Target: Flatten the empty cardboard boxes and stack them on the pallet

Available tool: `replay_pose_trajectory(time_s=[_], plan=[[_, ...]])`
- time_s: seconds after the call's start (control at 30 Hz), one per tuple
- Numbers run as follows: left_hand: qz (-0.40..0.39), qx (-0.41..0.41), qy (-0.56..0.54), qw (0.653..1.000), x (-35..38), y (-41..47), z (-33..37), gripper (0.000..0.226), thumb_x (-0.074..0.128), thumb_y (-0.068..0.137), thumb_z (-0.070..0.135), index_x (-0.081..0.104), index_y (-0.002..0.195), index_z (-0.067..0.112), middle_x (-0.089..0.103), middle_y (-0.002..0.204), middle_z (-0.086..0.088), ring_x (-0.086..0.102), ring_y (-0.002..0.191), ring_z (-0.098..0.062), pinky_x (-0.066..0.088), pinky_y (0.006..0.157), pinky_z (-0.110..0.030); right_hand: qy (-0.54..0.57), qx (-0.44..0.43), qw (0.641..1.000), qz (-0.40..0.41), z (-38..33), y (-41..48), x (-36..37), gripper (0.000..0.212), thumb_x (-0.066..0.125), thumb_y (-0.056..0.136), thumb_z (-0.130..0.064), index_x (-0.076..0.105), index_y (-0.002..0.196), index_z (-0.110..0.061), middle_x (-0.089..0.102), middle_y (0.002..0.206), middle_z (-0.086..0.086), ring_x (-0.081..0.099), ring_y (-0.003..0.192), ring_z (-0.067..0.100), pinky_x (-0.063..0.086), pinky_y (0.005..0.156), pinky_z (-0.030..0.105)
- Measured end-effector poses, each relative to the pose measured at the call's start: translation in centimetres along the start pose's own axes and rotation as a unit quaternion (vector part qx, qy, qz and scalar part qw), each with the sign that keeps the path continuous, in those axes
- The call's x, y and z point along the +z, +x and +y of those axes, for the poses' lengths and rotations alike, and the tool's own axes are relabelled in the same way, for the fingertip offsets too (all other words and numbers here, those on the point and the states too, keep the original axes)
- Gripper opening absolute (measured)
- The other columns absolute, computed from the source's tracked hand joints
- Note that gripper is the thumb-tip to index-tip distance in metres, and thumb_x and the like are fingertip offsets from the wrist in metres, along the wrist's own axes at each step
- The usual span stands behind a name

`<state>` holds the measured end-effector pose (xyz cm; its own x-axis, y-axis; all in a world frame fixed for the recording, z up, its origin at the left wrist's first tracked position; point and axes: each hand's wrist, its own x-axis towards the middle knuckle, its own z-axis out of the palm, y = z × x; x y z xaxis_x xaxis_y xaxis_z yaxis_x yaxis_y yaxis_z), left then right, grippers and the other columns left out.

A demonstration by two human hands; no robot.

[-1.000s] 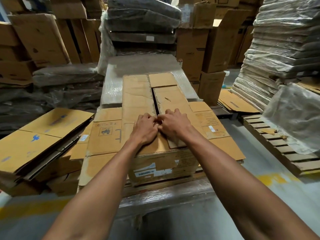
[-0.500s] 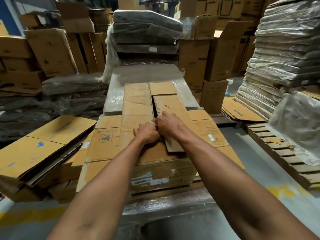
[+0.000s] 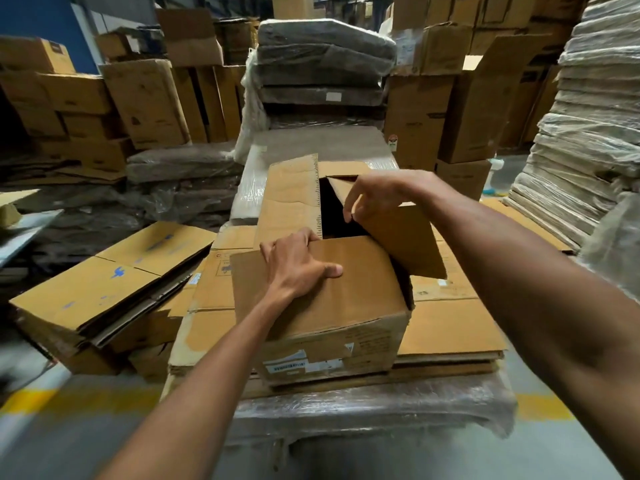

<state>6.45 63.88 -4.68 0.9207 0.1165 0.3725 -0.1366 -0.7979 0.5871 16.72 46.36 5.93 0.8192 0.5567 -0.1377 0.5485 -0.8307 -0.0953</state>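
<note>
We can make out no legible words or numbers. The white printed label (image 3: 304, 367) on the front of the open brown cardboard box (image 3: 346, 299) is blurred. The blue mark (image 3: 118, 271) on the flattened yellow-brown cardboard sheet (image 3: 86, 292) at left is too smeared to read.

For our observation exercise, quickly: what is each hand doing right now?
Left hand: grips the near flap of the box, fingers curled over its edge.
Right hand: pinches the right flap at its edge.

Dim warehouse: grey floor (image 3: 69, 445) with a yellow painted line (image 3: 27, 400), blue wall (image 3: 41, 15) far left, plastic-wrapped stacks (image 3: 595, 133) around.
</note>
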Motion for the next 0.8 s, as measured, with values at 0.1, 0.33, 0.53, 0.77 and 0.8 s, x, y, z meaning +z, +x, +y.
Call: replay_pose_trajectory(time_s=[0.1,0.33,0.53,0.77,0.8], plan=[[0.077,0.120,0.017,0.990,-1.1,-1.6,2.0,0.049,0.090,0.062,0.052,0.061,0.096,0.031,0.063,0.090,0.014,0.056,0.088,-0.009,0.019,0.081,-0.030,-0.019,0.009,1.000,0.011,0.2,-0.5,0.2,0.024,0.066,0.097,-0.027,0.074,0.114,-0.043,0.073,0.109,-0.009,0.069,0.095,0.014,0.058,0.083,0.034],[0.004,0.225,0.227,0.947,-3.6,-6.7,6.2,0.030,0.071,0.092,0.043,0.067,0.112,0.022,0.074,0.095,0.004,0.067,0.077,-0.012,0.053,0.075,-0.030,-0.017,0.031,0.992,-0.125,-2.7,1.7,3.5,0.032,0.058,0.100,-0.021,0.066,0.131,-0.023,0.070,0.119,0.002,0.070,0.103,0.022,0.061,0.084,0.041],[-0.317,0.095,0.183,0.926,-5.2,-10.3,5.3,0.040,0.046,0.101,0.055,0.058,0.124,0.024,0.064,0.117,0.002,0.061,0.098,-0.013,0.053,0.093,-0.036,0.022,0.040,0.979,-0.201,-1.6,0.0,6.8,0.062,0.076,0.089,-0.044,0.052,0.145,-0.033,0.055,0.135,-0.007,0.055,0.119,0.023,0.058,0.093,0.051],[-0.485,0.162,0.227,0.829,-1.8,-10.0,-0.4,0.141,0.068,0.068,0.082,-0.035,0.151,0.033,-0.043,0.156,0.008,-0.039,0.145,-0.021,-0.022,0.119,-0.053,0.019,0.004,0.995,-0.103,-1.8,-3.7,11.2,0.114,0.086,0.070,-0.059,0.022,0.161,-0.031,0.035,0.161,-0.005,0.039,0.143,0.026,0.037,0.115,0.048],[-0.480,0.176,0.212,0.833,-1.4,-9.9,-1.2,0.138,0.067,0.069,0.082,-0.033,0.152,0.036,-0.042,0.157,0.010,-0.039,0.145,-0.018,-0.024,0.118,-0.051,0.039,-0.001,0.997,-0.061,-1.7,-4.4,12.1,0.109,0.086,0.071,-0.055,0.028,0.159,-0.029,0.037,0.159,-0.003,0.039,0.142,0.027,0.038,0.114,0.046]])
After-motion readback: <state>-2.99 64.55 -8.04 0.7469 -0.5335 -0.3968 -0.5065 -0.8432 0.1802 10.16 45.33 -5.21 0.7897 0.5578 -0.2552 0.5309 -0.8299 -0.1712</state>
